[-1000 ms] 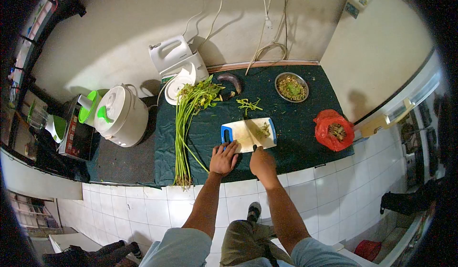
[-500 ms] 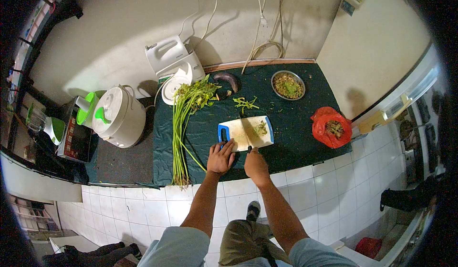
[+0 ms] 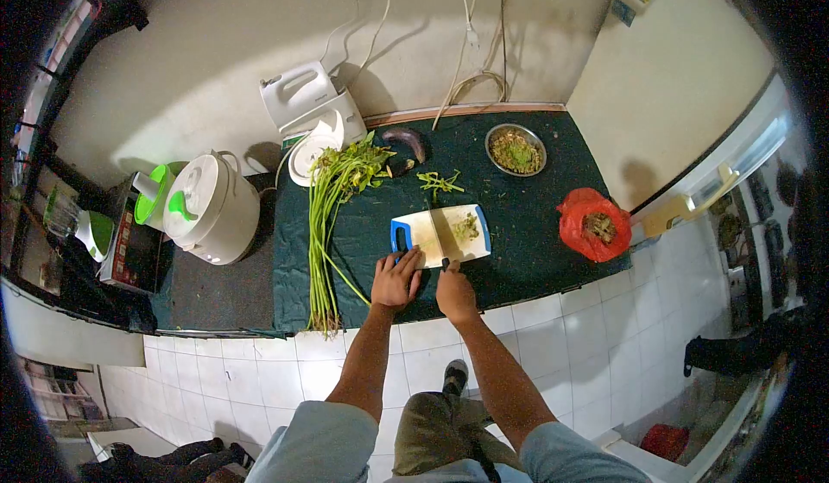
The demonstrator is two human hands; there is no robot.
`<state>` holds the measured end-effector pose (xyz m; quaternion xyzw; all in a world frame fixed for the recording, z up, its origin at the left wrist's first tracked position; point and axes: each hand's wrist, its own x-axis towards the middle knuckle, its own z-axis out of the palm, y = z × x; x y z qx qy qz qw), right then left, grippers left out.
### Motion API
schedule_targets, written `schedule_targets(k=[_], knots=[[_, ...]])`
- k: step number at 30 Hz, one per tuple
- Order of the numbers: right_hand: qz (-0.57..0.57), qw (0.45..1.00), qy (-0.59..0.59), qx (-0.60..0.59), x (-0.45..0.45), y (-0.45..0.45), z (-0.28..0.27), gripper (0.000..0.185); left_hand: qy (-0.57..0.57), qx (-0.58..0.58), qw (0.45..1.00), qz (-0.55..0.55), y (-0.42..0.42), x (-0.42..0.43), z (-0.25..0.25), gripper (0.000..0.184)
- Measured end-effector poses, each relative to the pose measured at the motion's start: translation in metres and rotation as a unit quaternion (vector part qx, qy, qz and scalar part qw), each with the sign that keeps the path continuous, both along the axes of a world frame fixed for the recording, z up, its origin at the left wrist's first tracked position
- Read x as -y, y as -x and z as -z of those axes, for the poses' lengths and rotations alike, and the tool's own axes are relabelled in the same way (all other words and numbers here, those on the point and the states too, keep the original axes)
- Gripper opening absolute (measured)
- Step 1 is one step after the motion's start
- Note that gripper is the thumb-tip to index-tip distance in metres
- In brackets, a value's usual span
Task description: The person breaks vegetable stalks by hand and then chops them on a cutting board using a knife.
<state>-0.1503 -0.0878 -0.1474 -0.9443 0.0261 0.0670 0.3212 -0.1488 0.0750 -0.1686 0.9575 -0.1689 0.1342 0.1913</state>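
Note:
My right hand is wrapped round the dark handle of a knife. The blade points away from me across a white cutting board with blue ends. To the right of the blade lies a small heap of chopped greens on the board. My left hand rests its outstretched fingers on the board's near left corner, beside the blue handle end. Some cut green pieces lie on the dark cloth just beyond the board. A bunch of long-stemmed leafy greens is to the left.
At the back stand a metal bowl of chopped food, an eggplant and a white hand mixer. A red plastic bag holding scraps sits at right. A white rice cooker is at left, on the dark green cloth-covered table's far side.
The view has shifted slightly, so everything sits a little further left and up. My hands, the knife and the board keep nearly the same places relative to each other.

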Motion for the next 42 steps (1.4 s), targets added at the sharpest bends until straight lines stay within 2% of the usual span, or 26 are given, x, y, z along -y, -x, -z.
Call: schedule_targets(k=[9, 12, 14, 17, 22, 24, 25, 28, 32, 33, 34, 36, 37, 40, 42], knots=[[-0.031, 0.997, 0.045, -0.057, 0.003, -0.026, -0.017, 0.033, 0.007, 0.007, 1.000, -0.005, -0.002, -0.001, 0.000, 0.044], [-0.032, 0.999, 0.005, -0.007, 0.001, -0.007, -0.011, 0.034, 0.008, 0.005, 1.000, -0.007, -0.001, -0.002, -0.003, 0.044], [0.001, 0.999, 0.006, -0.039, 0.000, -0.003, -0.013, 0.034, 0.007, 0.000, 1.000, -0.006, -0.001, 0.000, -0.003, 0.044], [-0.013, 0.999, -0.003, -0.050, 0.005, -0.023, -0.006, 0.034, -0.013, -0.011, 1.000, -0.014, -0.001, 0.000, -0.001, 0.044], [-0.021, 0.997, 0.010, -0.079, 0.002, -0.022, -0.033, 0.033, -0.030, 0.003, 0.999, -0.012, -0.002, 0.000, -0.002, 0.044], [-0.049, 0.998, -0.005, 0.031, 0.001, -0.003, -0.012, 0.033, -0.023, -0.011, 1.000, -0.015, -0.002, 0.001, -0.006, 0.045], [-0.009, 1.000, -0.006, -0.027, -0.001, 0.003, -0.007, 0.035, -0.016, -0.028, 0.999, -0.017, -0.001, 0.002, -0.007, 0.046], [-0.002, 1.000, 0.001, -0.031, 0.001, -0.002, -0.008, 0.036, -0.020, -0.029, 0.999, -0.024, -0.001, 0.003, -0.010, 0.046], [-0.064, 0.997, 0.032, 0.006, 0.007, -0.028, -0.009, 0.037, -0.039, -0.011, 0.999, -0.023, -0.004, 0.002, -0.006, 0.045], [-0.056, 0.997, 0.042, -0.045, 0.006, -0.034, -0.009, 0.036, -0.036, -0.013, 0.999, -0.022, -0.003, 0.002, -0.010, 0.045], [-0.058, 0.996, 0.042, -0.043, 0.005, -0.033, -0.008, 0.036, -0.032, -0.016, 0.999, -0.021, -0.001, 0.002, -0.013, 0.045], [-0.044, 0.998, 0.010, -0.051, 0.006, -0.021, -0.004, 0.035, -0.036, -0.005, 0.999, -0.027, 0.000, 0.003, -0.015, 0.044], [-0.079, 0.997, -0.016, -0.012, 0.007, -0.009, -0.019, 0.036, -0.033, -0.009, 0.999, -0.027, 0.000, 0.003, -0.015, 0.044], [0.015, 0.994, -0.017, -0.106, 0.001, 0.004, -0.013, 0.035, -0.032, -0.002, 0.999, -0.031, -0.001, 0.004, -0.014, 0.043], [0.001, 0.995, -0.020, -0.093, 0.003, -0.003, -0.015, 0.034, -0.033, 0.003, 0.999, -0.034, -0.001, 0.004, -0.013, 0.043]])
